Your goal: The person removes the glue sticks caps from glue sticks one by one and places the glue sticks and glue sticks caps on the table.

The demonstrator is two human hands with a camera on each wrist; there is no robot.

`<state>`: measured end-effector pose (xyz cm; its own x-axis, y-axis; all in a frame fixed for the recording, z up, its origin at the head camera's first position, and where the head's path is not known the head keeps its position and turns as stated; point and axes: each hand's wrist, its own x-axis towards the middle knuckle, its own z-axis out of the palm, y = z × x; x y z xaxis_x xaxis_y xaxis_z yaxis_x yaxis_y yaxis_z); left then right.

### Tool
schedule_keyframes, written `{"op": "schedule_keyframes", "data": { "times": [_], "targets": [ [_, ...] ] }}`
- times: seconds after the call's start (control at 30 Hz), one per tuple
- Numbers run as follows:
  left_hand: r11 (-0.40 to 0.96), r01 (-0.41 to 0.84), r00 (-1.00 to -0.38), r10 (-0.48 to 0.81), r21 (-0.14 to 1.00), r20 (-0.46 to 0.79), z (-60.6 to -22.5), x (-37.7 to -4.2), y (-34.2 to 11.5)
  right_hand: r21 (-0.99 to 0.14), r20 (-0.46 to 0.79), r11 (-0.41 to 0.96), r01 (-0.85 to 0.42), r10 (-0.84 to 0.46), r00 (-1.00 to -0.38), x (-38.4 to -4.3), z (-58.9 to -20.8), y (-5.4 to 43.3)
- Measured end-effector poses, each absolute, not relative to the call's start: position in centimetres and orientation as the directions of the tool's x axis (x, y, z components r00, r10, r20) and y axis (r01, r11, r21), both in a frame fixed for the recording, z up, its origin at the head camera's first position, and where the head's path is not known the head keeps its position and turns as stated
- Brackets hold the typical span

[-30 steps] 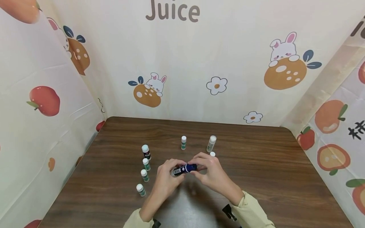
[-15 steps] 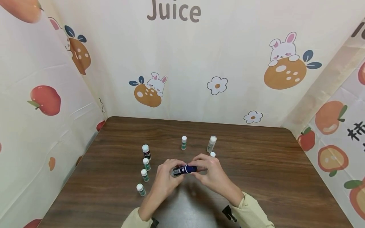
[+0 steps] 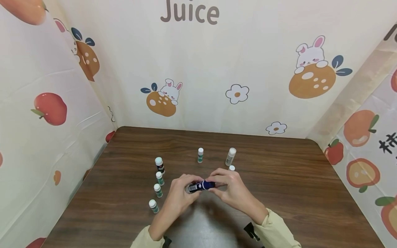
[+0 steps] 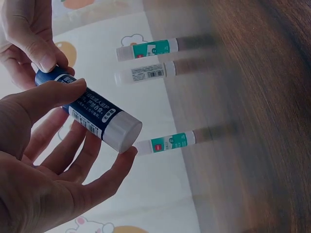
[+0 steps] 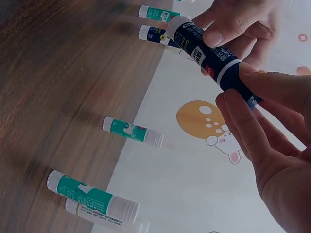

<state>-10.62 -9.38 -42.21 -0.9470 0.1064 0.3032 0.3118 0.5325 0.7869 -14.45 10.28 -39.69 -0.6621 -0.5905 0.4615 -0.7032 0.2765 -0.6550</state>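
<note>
In the head view a dark blue glue stick (image 3: 196, 187) is held nearly level above the middle of the table, in both hands. My left hand (image 3: 180, 193) grips its body near the white base. The thumb and fingers of my right hand (image 3: 231, 187) pinch the blue cap at the other end. A white ring shows between cap and body in the left wrist view, where the glue stick (image 4: 92, 107) has its barcode side towards the camera. The cap (image 5: 238, 82) looks seated on the body in the right wrist view.
Left of my hands, a dark-labelled glue stick (image 3: 160, 165) and several green ones (image 3: 158, 190) stand in a row. Beyond my hands stand a green glue stick (image 3: 200, 155) and a white one (image 3: 230, 157). Another white cap (image 3: 232, 168) shows behind my right hand. A printed curtain (image 3: 204, 69) backs the table.
Both hands keep their hold on the glue stick in nearly the same place. Only a slight shift of the whole head view shows.
</note>
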Motion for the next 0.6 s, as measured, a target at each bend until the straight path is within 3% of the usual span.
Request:
{"op": "schedule_keyframes", "data": {
  "times": [0.3,0.6],
  "targets": [
    [0.538,0.334,-0.939,0.121,0.773,0.321,-42.41,-10.77,-9.39,-0.611,0.496,0.249,-0.751,-0.618,-0.609,-14.58,-39.64,10.42],
    [0.521,0.305,-0.952,0.147,0.797,0.268,-42.4,-10.69,-9.59,-0.486,0.57,0.256,-0.836,-0.632,-0.525,-14.78,-39.11,10.94]
  ]
}}
